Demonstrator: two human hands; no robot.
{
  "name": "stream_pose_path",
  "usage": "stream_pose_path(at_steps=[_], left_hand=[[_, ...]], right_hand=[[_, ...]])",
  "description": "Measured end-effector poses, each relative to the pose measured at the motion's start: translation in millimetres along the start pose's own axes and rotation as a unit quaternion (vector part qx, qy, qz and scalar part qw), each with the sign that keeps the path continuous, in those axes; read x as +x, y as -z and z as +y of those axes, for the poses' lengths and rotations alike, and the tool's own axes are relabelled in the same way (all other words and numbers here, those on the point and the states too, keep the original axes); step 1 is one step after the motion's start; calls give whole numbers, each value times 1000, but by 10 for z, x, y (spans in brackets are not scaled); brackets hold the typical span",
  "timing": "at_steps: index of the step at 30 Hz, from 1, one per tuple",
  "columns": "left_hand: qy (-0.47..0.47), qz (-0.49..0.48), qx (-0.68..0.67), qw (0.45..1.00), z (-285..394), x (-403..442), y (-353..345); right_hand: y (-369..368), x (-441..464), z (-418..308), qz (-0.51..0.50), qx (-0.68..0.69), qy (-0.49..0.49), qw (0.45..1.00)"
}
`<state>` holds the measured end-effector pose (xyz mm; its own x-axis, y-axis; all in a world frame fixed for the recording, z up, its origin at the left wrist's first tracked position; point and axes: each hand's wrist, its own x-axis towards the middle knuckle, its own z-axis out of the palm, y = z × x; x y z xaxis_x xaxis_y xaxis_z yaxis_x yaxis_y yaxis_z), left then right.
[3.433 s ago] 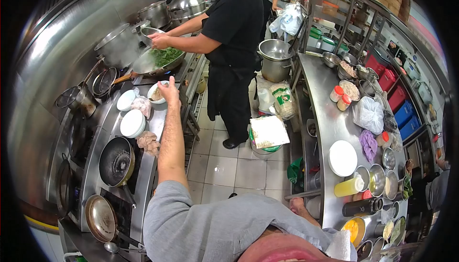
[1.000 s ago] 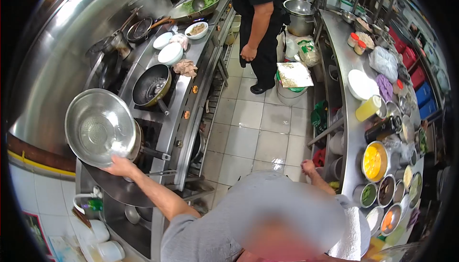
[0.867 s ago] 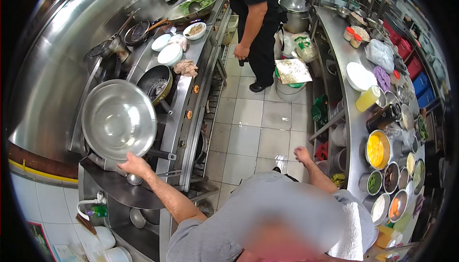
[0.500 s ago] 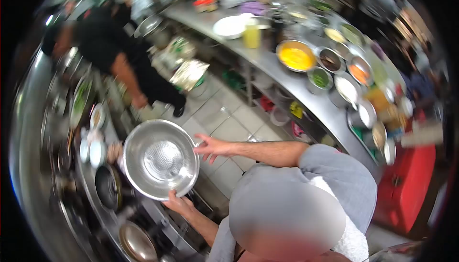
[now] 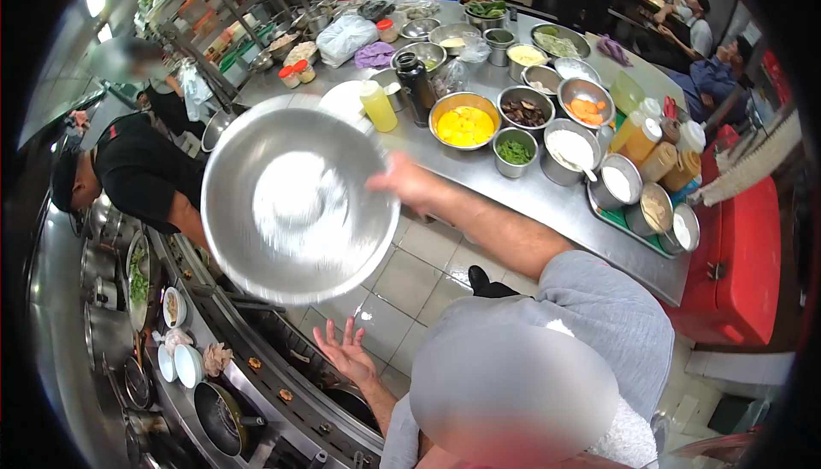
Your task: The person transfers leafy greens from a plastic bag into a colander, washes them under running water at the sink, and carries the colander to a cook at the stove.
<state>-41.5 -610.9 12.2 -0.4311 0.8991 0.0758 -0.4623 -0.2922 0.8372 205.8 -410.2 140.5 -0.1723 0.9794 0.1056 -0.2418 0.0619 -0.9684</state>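
A large, wide metal bowl (image 5: 231, 187) is raised in front of me, tilted so its shiny inside faces the camera and slightly smeared by motion. My right hand (image 5: 406, 182) is closed on its right rim, the fingers blurred. Below the bowl, my left hand (image 5: 346, 353) is apart from it, palm up with fingers spread and nothing in it. Behind the bowl's upper edge, a white plate (image 5: 346, 101) on the steel counter is partly hidden. A bottle of yellow liquid (image 5: 377, 106) stands just right of the bowl.
The steel counter (image 5: 505, 204) holds several containers, including a bowl of yellow food (image 5: 464, 125) and one of orange pieces (image 5: 587, 101). Lower left runs a stove line with a black pan (image 5: 218, 418) and white bowls (image 5: 190, 366). A co-worker in black (image 5: 141, 161) bends at the left.
The bowl has risen and moved nearer the camera, with my right hand still on its rim. My left hand has let go and opened. My view has shifted toward the counter.
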Motion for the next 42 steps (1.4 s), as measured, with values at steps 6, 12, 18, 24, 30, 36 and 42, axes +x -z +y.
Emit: stream_pose_path(at_steps=[6,12,18,24,30,36,42], left_hand=[[161,142,142,966,-902,228,499],[401,213,205,867,-1942,-213,1188],[517,184,403,733,-2088,-689,1301],[458,242,360,776,-2129,-450,1186],[416,243,334,810,-2112,-59,1044],[474,221,335,784,-2134,142,1373],[514,173,370,755,-2057,717,1830]], right_hand=[[1629,328,-943,241,92,113,960],[4008,818,-831,472,48,250,844],[5169,949,-634,616,47,153,771],[6193,1129,-385,663,190,46,723],[5198,1222,-929,804,168,56,567],[2505,1225,-753,299,9,283,911],[207,1539,822,-44,262,-237,935]])
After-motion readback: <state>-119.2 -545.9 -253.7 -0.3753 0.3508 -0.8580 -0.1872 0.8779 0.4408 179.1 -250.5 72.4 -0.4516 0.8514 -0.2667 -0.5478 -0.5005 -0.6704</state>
